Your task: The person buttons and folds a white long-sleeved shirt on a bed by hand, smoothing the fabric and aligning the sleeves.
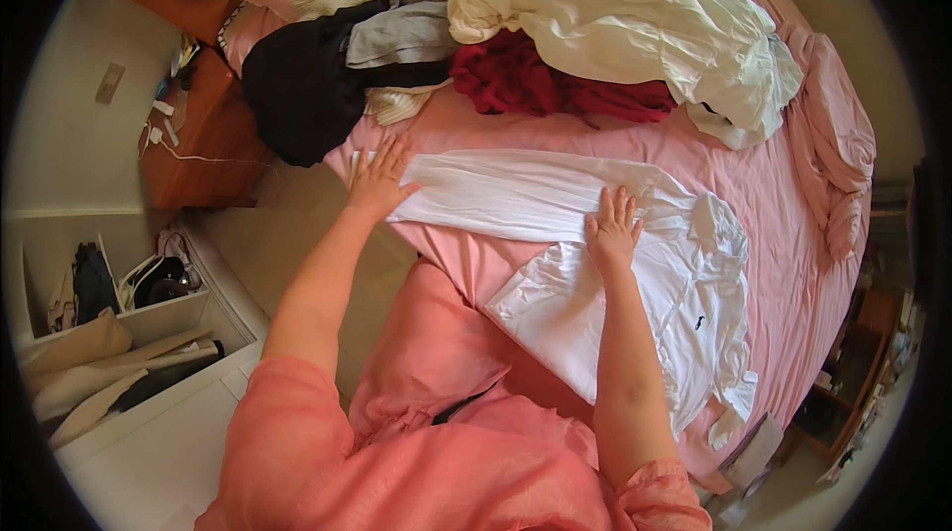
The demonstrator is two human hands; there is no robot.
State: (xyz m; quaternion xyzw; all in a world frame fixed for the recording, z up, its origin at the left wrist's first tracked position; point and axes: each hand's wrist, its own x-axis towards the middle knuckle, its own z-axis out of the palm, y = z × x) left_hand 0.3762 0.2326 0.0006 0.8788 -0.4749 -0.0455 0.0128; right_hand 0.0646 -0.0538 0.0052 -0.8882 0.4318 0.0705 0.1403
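A white long-sleeved shirt (520, 189) lies on a pink bed sheet (781, 308), one sleeve stretched out to the left. My left hand (381, 178) rests flat on the cuff end of that sleeve, fingers apart. Farther right, my right hand (613, 230) presses palm down near the top of the sleeve, its fingers also spread. Neither hand grips the fabric. The shirt's body spreads below and right of my right hand, with a small dark embroidered mark (699, 322) on it. My right forearm hides part of the body.
Beyond the shirt lie a black garment (305, 85), a red garment (506, 77) and a large cream garment (617, 18). A wooden bedside cabinet (197, 137) with a white cable stands at left. Below it, an open divided drawer (160, 319) holds bags. Bunched pink bedding (833, 137) lies far right.
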